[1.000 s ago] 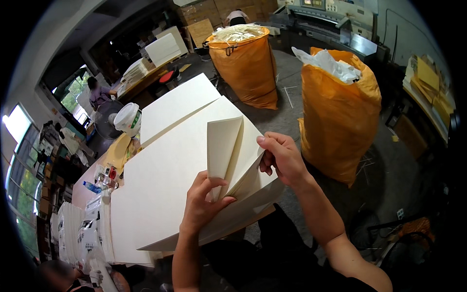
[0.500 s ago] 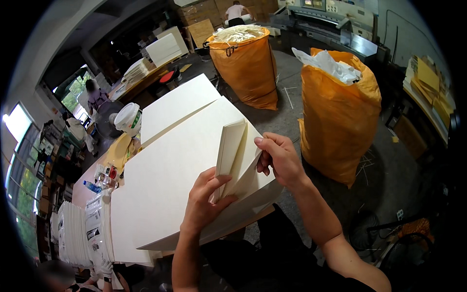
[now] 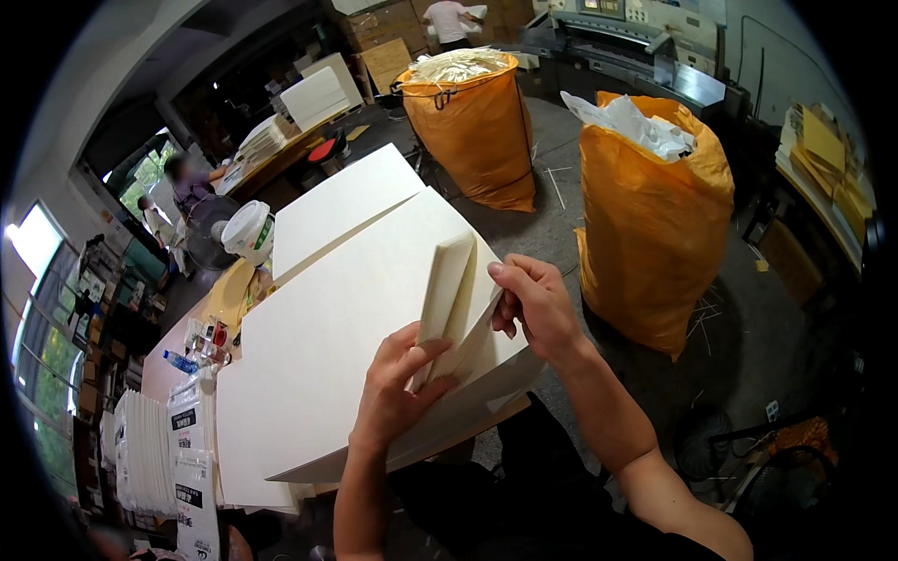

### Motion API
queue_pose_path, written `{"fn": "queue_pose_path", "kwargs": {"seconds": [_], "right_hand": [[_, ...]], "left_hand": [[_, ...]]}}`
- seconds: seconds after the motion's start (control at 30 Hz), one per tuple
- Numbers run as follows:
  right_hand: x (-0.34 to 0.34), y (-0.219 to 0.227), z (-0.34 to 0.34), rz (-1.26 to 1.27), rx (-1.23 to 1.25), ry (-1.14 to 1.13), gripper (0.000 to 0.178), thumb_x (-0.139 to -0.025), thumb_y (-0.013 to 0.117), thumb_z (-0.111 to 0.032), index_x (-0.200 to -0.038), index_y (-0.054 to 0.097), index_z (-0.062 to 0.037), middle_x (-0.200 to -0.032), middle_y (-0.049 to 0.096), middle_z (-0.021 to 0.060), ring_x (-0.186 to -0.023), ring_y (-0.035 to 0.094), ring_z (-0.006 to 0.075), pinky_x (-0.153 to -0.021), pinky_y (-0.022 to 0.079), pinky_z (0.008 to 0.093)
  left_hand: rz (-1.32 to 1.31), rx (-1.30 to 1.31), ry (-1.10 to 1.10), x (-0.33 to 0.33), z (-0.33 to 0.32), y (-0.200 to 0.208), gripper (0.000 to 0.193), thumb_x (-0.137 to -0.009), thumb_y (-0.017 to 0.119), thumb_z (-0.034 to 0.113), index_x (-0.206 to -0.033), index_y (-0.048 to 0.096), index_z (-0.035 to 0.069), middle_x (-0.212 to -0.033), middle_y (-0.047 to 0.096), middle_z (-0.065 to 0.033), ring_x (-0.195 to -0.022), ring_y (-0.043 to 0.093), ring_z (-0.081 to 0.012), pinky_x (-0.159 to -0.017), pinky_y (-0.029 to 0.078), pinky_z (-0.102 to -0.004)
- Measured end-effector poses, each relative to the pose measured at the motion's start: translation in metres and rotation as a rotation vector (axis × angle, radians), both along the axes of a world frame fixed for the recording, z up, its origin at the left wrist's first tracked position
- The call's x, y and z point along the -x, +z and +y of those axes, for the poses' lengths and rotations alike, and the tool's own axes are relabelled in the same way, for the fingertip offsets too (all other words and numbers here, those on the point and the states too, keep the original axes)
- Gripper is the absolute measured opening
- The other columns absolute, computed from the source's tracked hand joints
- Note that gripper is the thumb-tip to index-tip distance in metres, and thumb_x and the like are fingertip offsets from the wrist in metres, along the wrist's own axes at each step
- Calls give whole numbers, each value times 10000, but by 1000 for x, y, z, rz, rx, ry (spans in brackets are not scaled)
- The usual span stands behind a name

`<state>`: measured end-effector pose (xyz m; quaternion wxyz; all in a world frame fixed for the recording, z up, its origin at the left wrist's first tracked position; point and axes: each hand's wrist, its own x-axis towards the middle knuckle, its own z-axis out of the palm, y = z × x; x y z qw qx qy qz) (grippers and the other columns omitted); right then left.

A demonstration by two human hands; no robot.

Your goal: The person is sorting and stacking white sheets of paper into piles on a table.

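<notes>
"Head view: holding what in the left hand?"

"Pinching the lower end of a folded off-white sheet between thumb and fingers, at one o'clock from the palm."

"And with the right hand?"

"Pinching the sheet's edge at three o'clock, fingers curled. Held over large white boards, with an orange sack at two o'clock."

The farther orange sack is brimming with pale strips and the nearer orange sack is holding crumpled white plastic, both standing on the grey floor. A white bucket is sitting beside a dark round fan, while a blue bottle is resting on the pink table near printed white packs. Behind, a person in a pale top is standing left of a long machine.
</notes>
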<state>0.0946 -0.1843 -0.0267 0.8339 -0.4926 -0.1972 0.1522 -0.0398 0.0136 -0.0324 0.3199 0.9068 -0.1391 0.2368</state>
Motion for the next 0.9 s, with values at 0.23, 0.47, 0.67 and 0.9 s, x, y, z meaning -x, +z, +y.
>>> {"fn": "queue_pose_path", "kwargs": {"seconds": [0.23,0.47,0.67,0.9], "right_hand": [[32,-31,-20,-1144,537,-590,303,-906,735,-300,-1050,621,-59,-928,645,146,-917,633,321,-851,519,453],[38,-37,-30,-1064,1073,223,571,-969,625,-557,-1256,697,-68,-1272,632,229,-1297,536,384,-1183,279,561],[35,-50,-27,-1100,808,-52,386,-981,676,-397,-1153,703,-52,-1189,671,174,-1077,664,347,-1052,449,481],[8,-27,-75,-748,1152,-358,383,-992,676,-377,-839,617,-31,-857,695,144,-802,690,333,-697,532,458]], "left_hand": [[62,131,28,3,9,-2,601,-717,904,47,-1274,705,151,-1388,626,-137,-1220,633,-337,-1008,552,-436],[-53,-485,-5,1,-5,-3,832,-743,876,97,-1490,523,185,-1460,589,-172,-1157,660,-381,-985,565,-446],[-26,-375,66,-17,-1,-10,743,-798,846,135,-1470,533,72,-1354,664,-161,-1126,677,-371,-982,563,-450],[-23,-339,91,-15,-3,-14,647,-883,765,145,-1481,530,72,-1294,674,-171,-1090,693,-338,-984,574,-443]]}}
